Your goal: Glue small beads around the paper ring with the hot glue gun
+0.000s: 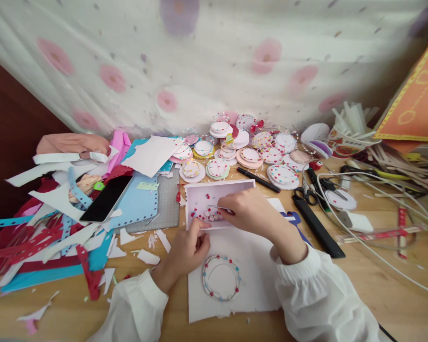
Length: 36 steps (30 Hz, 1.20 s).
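In the head view, my right hand (244,209) reaches over a shallow pale-lilac box (221,186) and grips metal tweezers (219,207), whose tips point left into the box. Small red, white and light-blue beads (198,213) lie scattered inside it. My left hand (190,249) is closed at the box's near-left edge, index finger over the rim and the other fingers curled. Closer to me, a ring of red and blue beads (204,278) surrounds a pale disc on white paper (258,280). Whether the tweezers hold a bead is too small to tell.
Several bead-trimmed paper discs (251,155) crowd the back. Paper scraps (64,228) and a phone (107,198) lie left. Right are a black pen (258,179), scissors (306,194), a long black tool (317,225), a white cable (371,259) and a tub of white sticks (351,137).
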Motion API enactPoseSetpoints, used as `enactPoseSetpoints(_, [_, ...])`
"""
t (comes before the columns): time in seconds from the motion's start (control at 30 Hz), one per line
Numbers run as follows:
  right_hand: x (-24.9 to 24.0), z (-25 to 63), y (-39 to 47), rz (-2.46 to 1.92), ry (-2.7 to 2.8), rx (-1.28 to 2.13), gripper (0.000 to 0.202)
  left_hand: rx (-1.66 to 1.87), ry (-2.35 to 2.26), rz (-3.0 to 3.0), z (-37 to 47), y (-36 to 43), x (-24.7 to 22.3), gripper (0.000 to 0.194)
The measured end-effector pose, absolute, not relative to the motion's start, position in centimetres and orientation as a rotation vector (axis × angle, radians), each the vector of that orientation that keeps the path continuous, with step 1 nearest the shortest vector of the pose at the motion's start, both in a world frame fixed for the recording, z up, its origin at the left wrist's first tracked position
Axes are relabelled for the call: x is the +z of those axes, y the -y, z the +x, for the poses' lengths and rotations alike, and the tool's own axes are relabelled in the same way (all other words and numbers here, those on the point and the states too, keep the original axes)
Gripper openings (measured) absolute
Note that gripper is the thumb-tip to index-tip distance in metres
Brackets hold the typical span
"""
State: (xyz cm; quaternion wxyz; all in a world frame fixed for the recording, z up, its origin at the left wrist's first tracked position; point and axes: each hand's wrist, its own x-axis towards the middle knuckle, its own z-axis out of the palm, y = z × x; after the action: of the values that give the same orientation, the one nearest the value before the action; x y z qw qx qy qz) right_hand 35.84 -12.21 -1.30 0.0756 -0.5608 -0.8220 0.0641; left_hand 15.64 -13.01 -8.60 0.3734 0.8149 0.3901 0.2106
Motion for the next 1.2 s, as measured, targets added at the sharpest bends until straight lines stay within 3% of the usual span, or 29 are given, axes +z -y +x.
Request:
enactPoseSetpoints(0.5, [-1.4, 36.7, 12.7, -1.550, 2.290, 0.143, 0.018, 0.580, -0.973, 2.122, 15.5, 12.9, -9.0, 0.019])
enactPoseSetpoints(1.2, [-3.1, 35.1, 11.6, -1.717, 2.377, 0.192, 0.021, 0.639, -0.982, 2.067, 15.6, 12.8, -9.2, 0.020])
